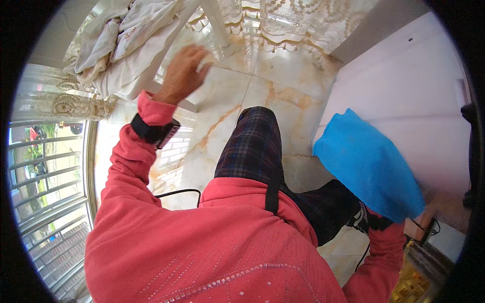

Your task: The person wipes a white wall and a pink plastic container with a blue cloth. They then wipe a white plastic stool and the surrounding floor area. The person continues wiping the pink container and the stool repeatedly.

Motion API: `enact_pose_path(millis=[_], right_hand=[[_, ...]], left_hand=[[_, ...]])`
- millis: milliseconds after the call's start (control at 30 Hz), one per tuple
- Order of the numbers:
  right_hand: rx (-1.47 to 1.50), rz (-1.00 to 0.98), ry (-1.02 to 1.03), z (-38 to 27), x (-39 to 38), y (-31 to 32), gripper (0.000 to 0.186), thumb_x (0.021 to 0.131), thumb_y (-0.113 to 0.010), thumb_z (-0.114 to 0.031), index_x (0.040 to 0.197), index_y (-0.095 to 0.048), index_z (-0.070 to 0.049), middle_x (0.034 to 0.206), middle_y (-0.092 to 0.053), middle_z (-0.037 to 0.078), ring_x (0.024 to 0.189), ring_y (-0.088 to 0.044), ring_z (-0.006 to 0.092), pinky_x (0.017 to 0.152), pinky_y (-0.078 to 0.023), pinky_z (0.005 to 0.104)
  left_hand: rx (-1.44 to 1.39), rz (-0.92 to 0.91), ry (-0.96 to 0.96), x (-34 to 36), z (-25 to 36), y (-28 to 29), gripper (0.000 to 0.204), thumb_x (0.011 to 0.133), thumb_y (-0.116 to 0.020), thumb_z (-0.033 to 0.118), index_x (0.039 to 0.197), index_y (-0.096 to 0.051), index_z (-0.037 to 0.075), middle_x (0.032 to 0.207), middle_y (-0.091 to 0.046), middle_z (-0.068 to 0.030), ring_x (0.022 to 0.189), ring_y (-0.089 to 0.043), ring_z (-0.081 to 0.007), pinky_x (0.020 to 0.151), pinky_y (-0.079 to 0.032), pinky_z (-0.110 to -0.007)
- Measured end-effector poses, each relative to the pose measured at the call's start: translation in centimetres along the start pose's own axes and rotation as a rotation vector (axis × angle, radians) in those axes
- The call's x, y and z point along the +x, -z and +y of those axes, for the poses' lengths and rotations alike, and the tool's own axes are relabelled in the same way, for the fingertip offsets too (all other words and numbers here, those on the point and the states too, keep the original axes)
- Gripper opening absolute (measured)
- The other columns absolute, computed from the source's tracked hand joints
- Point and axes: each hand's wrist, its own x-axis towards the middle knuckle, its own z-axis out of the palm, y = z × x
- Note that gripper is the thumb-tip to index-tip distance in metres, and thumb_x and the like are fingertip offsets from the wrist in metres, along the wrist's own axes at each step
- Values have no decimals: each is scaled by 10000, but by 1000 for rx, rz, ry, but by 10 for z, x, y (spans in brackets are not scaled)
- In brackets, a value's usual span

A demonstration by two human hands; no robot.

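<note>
A blue cloth (366,164) hides the right hand, its grip impossible to tell; the left hand (184,73) hangs loosely open.

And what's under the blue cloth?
A red sleeve and a black wrist strap show at the lower edge of the blue cloth. The right hand is covered, so I can't see its shape or whether anything else is under there.

The left arm (124,161), in a coral-red fabric sleeve, extends toward far left; the bare left hand (184,73) is unclenched, thumb apart. The right forearm (379,257), likewise sleeved, lies near right; the right hand is hidden.
</note>
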Motion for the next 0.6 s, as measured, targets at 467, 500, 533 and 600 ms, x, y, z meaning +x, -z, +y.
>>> enact_pose_path(millis=[467, 500, 533, 600], right_hand=[[-1, -113, 33, -9, -11, -8, 227, 915, -624, -249, 1024, -658, -52, 886, -650, 114, 771, -573, 228, 735, -460, 331], [-4, -127, 37, -11, -13, -9, 227, 916, -623, -248, 1025, -657, -52, 889, -649, 115, 775, -573, 230, 738, -460, 333], [-4, -135, 40, -11, -15, -9, 226, 917, -622, -247, 1027, -656, -52, 892, -649, 117, 779, -573, 232, 742, -460, 335], [-5, -147, 50, -13, -17, -10, 226, 918, -619, -245, 1029, -654, -51, 898, -648, 119, 788, -574, 235, 749, -460, 339]], left_hand=[[320, 75, 5, -14, -94, 74, 572, 889, -632, 212, 1403, -419, 79, 1452, -405, -153, 1317, -405, -347, 1088, -334, -412], [266, 85, 88, -18, -102, 76, 571, 913, -604, 249, 1417, -398, 76, 1454, -402, -156, 1322, -397, -350, 1092, -326, -415], [238, 11, 157, -22, -111, 80, 572, 926, -582, 268, 1427, -383, 77, 1461, -394, -155, 1328, -391, -346, 1097, -316, -413], [178, -129, 278, -30, -131, 88, 576, 950, -538, 307, 1446, -353, 80, 1473, -379, -154, 1340, -381, -338, 1107, -296, -410]])
